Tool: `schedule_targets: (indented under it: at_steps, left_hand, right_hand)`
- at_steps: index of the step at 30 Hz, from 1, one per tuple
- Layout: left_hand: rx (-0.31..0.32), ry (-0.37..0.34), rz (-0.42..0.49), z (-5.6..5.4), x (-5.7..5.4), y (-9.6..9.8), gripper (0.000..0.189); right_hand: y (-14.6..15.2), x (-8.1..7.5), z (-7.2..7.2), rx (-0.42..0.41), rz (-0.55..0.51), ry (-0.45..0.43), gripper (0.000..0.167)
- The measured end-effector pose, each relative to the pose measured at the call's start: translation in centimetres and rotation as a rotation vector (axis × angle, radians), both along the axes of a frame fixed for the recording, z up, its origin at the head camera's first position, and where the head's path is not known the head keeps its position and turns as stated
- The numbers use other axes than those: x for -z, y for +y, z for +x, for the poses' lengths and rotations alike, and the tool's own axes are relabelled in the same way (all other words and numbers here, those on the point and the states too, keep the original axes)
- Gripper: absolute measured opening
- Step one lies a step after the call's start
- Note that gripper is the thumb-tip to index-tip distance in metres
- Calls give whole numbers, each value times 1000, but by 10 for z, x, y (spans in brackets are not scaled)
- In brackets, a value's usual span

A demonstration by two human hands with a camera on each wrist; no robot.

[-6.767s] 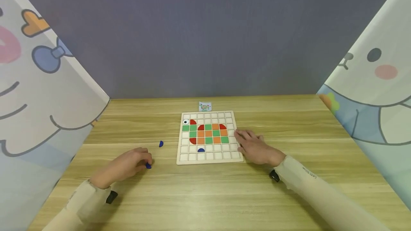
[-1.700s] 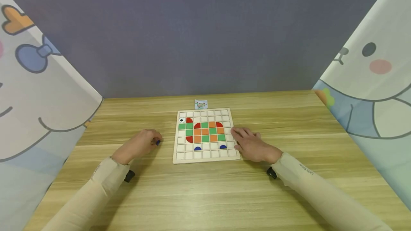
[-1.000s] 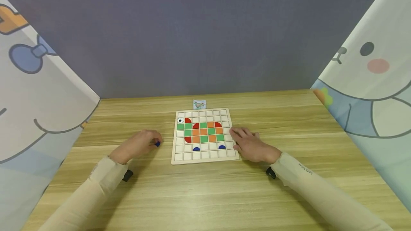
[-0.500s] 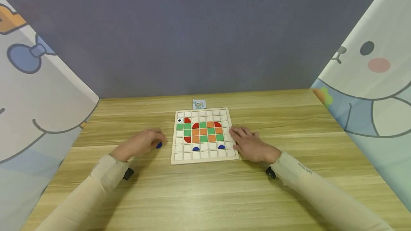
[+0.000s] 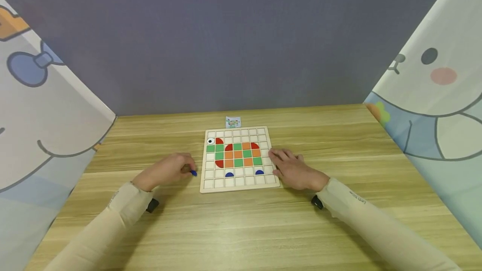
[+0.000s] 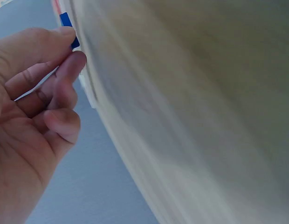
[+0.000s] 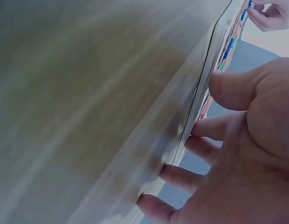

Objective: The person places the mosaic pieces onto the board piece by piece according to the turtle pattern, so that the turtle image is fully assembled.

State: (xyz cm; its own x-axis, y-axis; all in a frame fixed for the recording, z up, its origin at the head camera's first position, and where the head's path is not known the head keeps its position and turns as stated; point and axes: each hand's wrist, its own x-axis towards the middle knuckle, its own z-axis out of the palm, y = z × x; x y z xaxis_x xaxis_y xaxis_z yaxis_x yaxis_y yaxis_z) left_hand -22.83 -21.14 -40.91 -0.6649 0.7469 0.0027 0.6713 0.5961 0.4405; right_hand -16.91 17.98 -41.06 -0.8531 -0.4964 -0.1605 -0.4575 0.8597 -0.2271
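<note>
In the head view my left hand [image 5: 167, 172] is just left of a square wooden grid board [image 5: 239, 182], pinching a blue half-circle tile [image 5: 193, 173]. The left wrist view shows that blue tile [image 6: 66, 21] between thumb and fingertips. My right hand [image 5: 297, 171] rests along the board's right edge, its fingers extended, thumb near the lower right cells. Green, orange and red tiles and a round eye tile [image 5: 211, 141] form an animal shape on the board. Below it sit two more blue half-circles, one left [image 5: 229, 175] and one right [image 5: 259, 172].
A small picture card [image 5: 233, 122] lies just behind the board. The wooden table [image 5: 233, 229] runs back to a grey partition [image 5: 241, 45], with cartoon-printed cloth panels on both sides.
Since the oldest frame, a second blue half-circle has appeared on the board. My left hand has picked another off the table and shifted slightly toward the board. My right hand stays put.
</note>
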Motion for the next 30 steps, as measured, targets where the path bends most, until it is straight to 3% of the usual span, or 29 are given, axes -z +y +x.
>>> schedule_targets:
  at_steps: [5,9,13,20,27,30]
  left_hand:
    - [-12,17,60,-2,-14,27,10]
    - [20,56,46,-5,-29,71,7]
    - [43,48,0,-11,-37,119,4]
    - [76,74,-141,-24,-35,178,7]
    - [66,78,-186,-35,-34,204,19]
    - [45,45,-210,-38,-31,211,24]
  right_hand:
    - [0,-1,2,14,-27,16,58]
    - [0,-2,3,18,-56,29,54]
    - [1,-3,3,19,-73,22,53]
    - [-2,-4,3,-1,-77,25,54]
    - [-6,-8,3,15,-107,10,53]
    - [-8,-9,3,33,-133,-2,50]
